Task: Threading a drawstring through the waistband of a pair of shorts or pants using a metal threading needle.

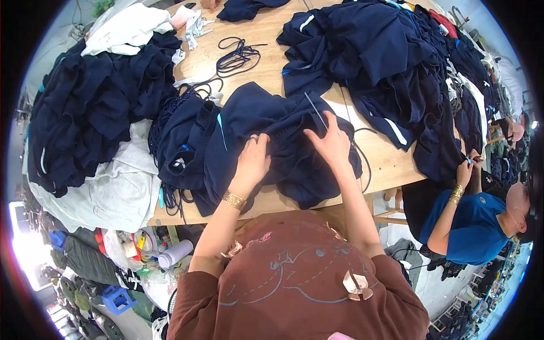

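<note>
Cloth of the navy garment [272,141], mid-bench [391,164], looks soft and light (likely slippery). Left hand [253,161] presses flat, fingers spread; right hand [330,144] pinches a thin rod [315,110] at the bunched waistband, probably the firmest hold.

A dark navy garment [272,144] lies bunched under the fingers [256,148], a thin rod [315,110] slanting just beyond them.
</note>
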`<control>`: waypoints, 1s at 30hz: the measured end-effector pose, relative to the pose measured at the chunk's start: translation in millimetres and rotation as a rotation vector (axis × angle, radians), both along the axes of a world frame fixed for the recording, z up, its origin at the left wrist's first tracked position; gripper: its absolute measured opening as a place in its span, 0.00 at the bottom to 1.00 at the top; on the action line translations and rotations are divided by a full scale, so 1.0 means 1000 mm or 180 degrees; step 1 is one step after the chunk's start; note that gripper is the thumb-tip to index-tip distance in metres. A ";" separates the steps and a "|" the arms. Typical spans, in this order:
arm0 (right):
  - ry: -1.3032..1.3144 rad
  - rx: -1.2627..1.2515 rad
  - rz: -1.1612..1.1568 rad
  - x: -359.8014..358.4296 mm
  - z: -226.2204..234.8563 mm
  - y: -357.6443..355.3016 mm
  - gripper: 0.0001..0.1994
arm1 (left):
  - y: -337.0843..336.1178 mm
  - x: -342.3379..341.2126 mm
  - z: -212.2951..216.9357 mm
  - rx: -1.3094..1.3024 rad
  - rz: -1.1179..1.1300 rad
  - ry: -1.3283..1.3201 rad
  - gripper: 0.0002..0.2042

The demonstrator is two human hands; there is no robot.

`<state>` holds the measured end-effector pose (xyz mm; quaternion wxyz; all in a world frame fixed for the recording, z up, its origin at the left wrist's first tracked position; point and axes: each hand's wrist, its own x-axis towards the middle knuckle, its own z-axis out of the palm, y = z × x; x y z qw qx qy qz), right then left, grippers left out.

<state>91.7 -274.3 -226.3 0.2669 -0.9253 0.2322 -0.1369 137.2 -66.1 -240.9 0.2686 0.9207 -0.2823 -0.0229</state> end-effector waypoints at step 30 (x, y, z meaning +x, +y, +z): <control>-0.0087 0.0487 0.0635 -0.008 0.075 -0.046 0.14 | 0.028 0.070 0.091 -0.1942 -0.0213 0.1528 0.11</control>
